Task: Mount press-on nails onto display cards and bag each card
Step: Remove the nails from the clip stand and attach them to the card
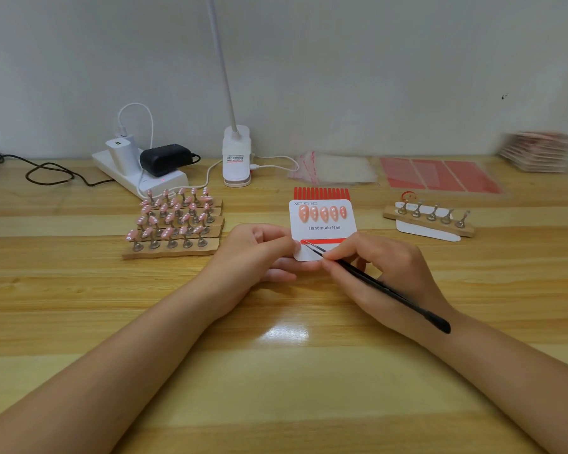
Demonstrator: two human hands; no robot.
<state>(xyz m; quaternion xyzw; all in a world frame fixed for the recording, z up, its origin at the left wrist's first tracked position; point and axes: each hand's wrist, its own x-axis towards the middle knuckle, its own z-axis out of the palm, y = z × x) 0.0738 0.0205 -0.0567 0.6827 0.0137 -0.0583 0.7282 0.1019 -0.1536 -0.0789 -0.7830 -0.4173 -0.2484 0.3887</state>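
Left hand [259, 249] pinches glossy white card [323, 229] — right hand [374, 267] pinches slim black tweezers [374, 283].

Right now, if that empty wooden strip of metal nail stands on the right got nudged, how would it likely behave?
The wooden strip looks narrow and thin, so it would probably slide easily on the glossy table. Its five metal stands lean and rise well above it, so a sideways push might tip it. It also rests partly on a white card, which may let it skid.
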